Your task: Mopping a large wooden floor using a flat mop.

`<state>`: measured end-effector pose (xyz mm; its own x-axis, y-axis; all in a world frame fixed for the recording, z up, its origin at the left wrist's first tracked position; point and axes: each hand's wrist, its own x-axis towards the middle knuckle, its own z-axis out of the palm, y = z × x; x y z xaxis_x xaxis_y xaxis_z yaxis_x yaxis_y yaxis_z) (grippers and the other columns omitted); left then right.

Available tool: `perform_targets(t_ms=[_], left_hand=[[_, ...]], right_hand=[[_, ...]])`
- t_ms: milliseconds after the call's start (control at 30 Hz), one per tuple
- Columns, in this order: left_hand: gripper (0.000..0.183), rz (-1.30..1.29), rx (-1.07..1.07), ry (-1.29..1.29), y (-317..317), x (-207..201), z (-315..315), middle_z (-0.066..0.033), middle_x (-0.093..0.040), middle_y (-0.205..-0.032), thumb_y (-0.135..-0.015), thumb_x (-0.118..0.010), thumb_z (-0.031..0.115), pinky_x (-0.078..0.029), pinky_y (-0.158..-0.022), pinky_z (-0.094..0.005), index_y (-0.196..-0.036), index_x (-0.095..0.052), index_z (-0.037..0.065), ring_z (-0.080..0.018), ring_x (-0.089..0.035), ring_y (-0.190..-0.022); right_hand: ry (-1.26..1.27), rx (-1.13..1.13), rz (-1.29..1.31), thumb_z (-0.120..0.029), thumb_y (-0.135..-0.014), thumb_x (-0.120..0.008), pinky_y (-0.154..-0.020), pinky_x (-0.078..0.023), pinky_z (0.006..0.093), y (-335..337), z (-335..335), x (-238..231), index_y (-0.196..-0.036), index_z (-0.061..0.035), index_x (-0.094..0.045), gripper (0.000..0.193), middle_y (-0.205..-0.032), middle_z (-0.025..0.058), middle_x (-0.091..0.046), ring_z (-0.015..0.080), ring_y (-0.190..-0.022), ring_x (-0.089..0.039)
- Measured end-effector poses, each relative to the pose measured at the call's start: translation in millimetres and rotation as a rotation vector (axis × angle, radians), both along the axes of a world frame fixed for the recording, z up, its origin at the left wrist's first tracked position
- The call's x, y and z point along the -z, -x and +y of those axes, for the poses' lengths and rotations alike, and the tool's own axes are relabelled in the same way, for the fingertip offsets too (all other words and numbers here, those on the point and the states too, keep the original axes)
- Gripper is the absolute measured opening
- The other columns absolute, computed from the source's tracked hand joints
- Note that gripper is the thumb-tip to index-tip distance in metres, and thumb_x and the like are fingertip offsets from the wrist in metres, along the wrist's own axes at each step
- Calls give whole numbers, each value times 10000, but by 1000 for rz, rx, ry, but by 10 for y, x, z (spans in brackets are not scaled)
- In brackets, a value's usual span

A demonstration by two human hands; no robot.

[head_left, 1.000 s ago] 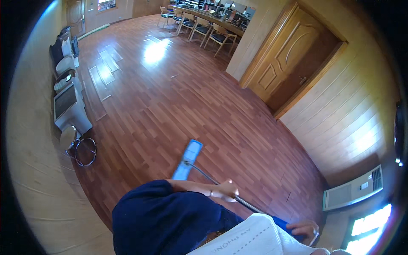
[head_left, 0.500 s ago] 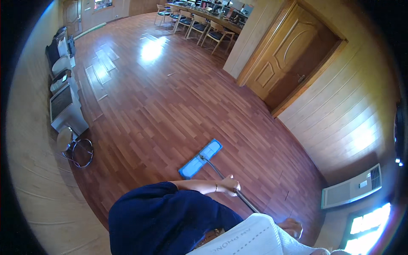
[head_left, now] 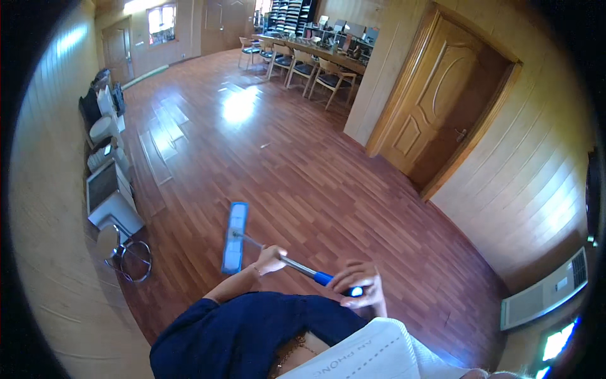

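Note:
A flat mop with a light blue rectangular head (head_left: 234, 246) lies on the wood-plank floor, left of the middle. Its metal pole slants back toward my body and ends in a blue grip (head_left: 324, 278). Partway down the pole, my left hand (head_left: 271, 259) is closed round it. At the top end my right hand (head_left: 361, 283) has its fingers curled over the blue grip, a little blurred, with the rounded tip of the handle showing beneath them.
Along the left wall stand a round stool (head_left: 130, 260), a white box-like unit (head_left: 113, 196) and stacked items. A long counter with several wooden chairs (head_left: 331, 81) is at the far side. On the right are a brown door (head_left: 437, 104) and a white wall-side appliance (head_left: 543, 294).
The mop head has moved left and turned more lengthwise. My left hand has shifted left with the pole, and my right hand has come up into clear view on the grip. My view has tilted up.

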<state>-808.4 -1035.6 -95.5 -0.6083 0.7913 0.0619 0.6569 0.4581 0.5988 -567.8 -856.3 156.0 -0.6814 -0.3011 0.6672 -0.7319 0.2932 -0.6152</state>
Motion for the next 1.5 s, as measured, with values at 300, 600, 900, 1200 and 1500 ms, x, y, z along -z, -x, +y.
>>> perform_targets(t_ms=[300,600,900,1200,1500], left_hand=[[231,27,-561,-415,838,811,-1034,-104,-617,-732,-685,-772,333,-437,-643,-445,-646,-651,140,-317,-609,-757],[296,109,-682,-51,972,972,-1302,-96,-656,-836,-666,-765,414,-474,-722,-447,-742,-697,135,-312,-610,-890],[184,23,-340,-100,1467,884,-405,-92,-666,-812,-654,-726,342,-421,-752,-474,-743,-693,184,-312,-624,-895],[205,25,359,1,1265,-217,793,-106,-579,-656,-697,-612,294,-404,-692,-560,-590,-536,136,-334,-607,-766],[239,-65,1125,68,201,-382,1745,-59,-579,-610,-727,-635,311,-393,-507,-485,-607,-508,148,-311,-607,-623]], right_hand=[[115,-515,-228,-318,-831,-691,-983,-370,465,1388,6,388,-944,-38,-672,302,-1099,129,-668,325,-1141,-531],[384,-498,-576,-206,-944,-563,-1010,-374,394,1622,59,562,-942,-12,-627,204,-1006,98,-617,235,-1119,-530],[587,-29,-547,-134,-899,-538,-1000,-394,435,1445,386,325,-847,26,-634,194,-893,115,-639,289,-1047,-572],[253,502,-211,-332,-705,-678,-788,-492,421,874,198,-246,-712,-29,-660,304,-773,115,-695,332,-838,-666],[33,1090,121,-399,-819,-627,-622,-497,381,718,-261,-979,-691,-67,-585,358,-635,104,-651,272,-616,-654]])
